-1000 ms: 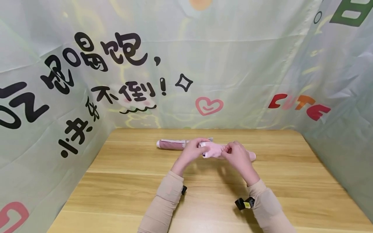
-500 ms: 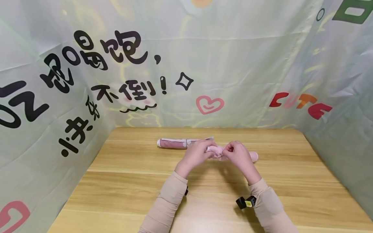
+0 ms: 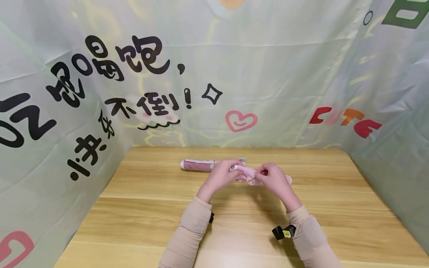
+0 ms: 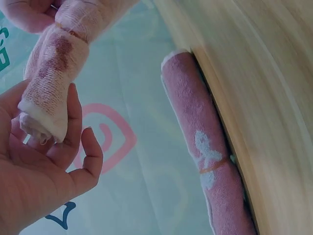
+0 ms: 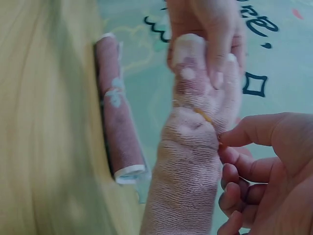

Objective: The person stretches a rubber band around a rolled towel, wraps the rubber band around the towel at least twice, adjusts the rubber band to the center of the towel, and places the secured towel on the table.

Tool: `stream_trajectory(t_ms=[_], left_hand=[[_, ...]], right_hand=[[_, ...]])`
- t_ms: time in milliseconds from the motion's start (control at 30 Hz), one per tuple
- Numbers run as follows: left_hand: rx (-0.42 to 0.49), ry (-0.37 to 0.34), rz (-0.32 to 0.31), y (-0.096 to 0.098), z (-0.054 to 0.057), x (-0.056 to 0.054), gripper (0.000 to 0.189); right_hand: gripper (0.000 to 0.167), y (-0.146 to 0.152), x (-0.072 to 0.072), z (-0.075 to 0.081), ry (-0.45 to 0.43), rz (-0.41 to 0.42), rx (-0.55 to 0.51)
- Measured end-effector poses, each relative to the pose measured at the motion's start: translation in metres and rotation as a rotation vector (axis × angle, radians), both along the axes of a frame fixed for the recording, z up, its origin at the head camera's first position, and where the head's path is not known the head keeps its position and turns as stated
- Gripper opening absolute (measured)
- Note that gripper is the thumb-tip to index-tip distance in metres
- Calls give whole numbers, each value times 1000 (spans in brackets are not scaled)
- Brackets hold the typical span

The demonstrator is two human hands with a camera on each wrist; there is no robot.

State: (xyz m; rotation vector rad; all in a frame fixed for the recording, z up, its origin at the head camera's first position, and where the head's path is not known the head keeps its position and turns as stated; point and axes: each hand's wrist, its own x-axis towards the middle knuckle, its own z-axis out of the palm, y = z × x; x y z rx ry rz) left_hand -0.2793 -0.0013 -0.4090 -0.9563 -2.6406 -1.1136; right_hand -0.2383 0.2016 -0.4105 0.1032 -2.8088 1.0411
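A light pink rolled towel (image 3: 247, 173) is held up between my hands over the far part of the table. My left hand (image 3: 221, 174) grips its left end, where the white-edged roll shows between thumb and fingers in the left wrist view. Around the towel's middle sits a thin orange-yellow rubber band (image 5: 203, 115), which bunches the cloth. My right hand (image 3: 273, 179) pinches this band at the towel's side with thumb and forefinger; the other fingers are curled in. The towel's right end passes behind the right hand in the head view.
Behind the left hand lies a darker mauve rolled towel (image 3: 197, 166), with a pale motif and its own band (image 4: 214, 165). The wooden table (image 3: 151, 216) ends at a printed cloth backdrop (image 3: 285, 85), which also stands at both sides.
My left hand has shifted right and then back left, bending and tilting the light pink towel's end. The right hand stays at the band with little movement. The mauve towel has not moved.
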Motion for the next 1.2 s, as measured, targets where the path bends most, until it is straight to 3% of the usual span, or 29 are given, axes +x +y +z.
stream_trajectory(t_ms=[200, 433, 633, 1000, 1067, 1200], left_hand=[[105, -144, 48, 2, -1, -1, 17], [229, -287, 101, 0, -3, -7, 20], [310, -395, 89, -1, -4, -7, 19], [347, -472, 1, 5, -9, -5, 19], [351, -490, -9, 6, -9, -5, 19], [369, -521, -41, 6, -9, -5, 20]], right_hand=[[13, 6, 4, 11, -10, 46, -111], [18, 3, 6, 14, -121, 105, -175], [19, -3, 5, 11, -107, 77, -158], [21, -10, 8, 7, -97, 17, -28], [21, -9, 7, 6, -109, 13, -45], [22, -4, 5, 3, -159, 38, -182]])
